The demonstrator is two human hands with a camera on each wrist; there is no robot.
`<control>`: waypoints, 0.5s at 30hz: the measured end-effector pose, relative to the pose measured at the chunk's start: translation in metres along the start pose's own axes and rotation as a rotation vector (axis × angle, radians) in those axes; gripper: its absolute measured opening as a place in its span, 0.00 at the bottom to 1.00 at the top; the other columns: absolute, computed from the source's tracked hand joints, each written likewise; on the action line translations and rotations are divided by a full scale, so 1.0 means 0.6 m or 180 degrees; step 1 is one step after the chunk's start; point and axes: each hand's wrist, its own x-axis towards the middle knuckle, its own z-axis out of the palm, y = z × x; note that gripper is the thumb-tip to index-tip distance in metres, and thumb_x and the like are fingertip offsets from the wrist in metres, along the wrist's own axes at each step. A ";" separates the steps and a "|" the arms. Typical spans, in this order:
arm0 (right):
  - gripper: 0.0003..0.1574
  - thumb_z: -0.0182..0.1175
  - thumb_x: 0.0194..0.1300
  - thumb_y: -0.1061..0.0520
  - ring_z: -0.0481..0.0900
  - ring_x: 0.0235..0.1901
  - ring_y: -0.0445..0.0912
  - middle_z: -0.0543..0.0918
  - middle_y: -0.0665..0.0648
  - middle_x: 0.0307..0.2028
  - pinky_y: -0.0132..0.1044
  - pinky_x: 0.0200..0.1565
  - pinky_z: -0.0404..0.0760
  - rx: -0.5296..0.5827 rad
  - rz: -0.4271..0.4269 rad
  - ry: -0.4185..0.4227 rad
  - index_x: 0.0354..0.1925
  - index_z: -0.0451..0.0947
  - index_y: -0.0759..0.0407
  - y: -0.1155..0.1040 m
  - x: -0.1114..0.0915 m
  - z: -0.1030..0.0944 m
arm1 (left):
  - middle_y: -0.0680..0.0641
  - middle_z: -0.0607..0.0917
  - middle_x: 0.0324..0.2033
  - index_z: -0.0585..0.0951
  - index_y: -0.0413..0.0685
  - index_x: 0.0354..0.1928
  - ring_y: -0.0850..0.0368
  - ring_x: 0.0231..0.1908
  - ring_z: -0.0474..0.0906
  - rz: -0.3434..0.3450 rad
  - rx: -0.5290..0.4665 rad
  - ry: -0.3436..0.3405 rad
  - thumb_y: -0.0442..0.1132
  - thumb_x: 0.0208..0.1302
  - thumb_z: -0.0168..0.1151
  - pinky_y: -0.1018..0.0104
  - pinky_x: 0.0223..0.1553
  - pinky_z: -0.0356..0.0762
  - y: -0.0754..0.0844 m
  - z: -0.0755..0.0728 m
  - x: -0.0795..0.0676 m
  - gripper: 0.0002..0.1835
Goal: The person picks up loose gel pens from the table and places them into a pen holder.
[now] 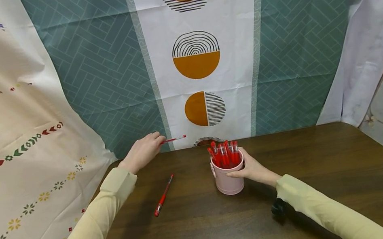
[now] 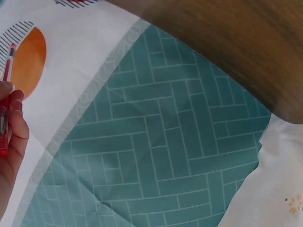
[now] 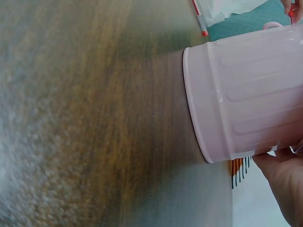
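My left hand (image 1: 146, 149) pinches a red pen (image 1: 176, 139) above the table's far left part, its tip pointing right toward the bucket. In the left wrist view that pen (image 2: 4, 113) stands between thumb and fingers. A small pink bucket (image 1: 230, 181) holds several red pens (image 1: 225, 153), caps up. My right hand (image 1: 251, 167) grips the bucket at its right side near the rim, thumb across the front. The right wrist view shows the ribbed wall of the bucket (image 3: 265, 90) close up. Another red pen (image 1: 164, 195) lies slantwise on the table, left of the bucket.
The dark wooden table (image 1: 200, 232) ends at a hanging curtain (image 1: 109, 86) with green and white panels. A cream patterned cloth (image 1: 17, 160) hangs along the left side. Below my right wrist sits a small black object (image 1: 279, 208).
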 end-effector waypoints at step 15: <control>0.48 0.69 0.48 0.60 0.64 0.55 0.57 0.64 0.64 0.57 0.50 0.51 0.67 -0.0006 0.0052 -0.0017 0.60 0.52 0.65 0.000 -0.001 -0.001 | 0.48 0.74 0.26 0.81 0.39 0.38 0.57 0.25 0.70 0.0056 -0.0327 -0.0057 0.28 0.50 0.67 0.67 0.27 0.73 0.011 -0.014 0.016 0.11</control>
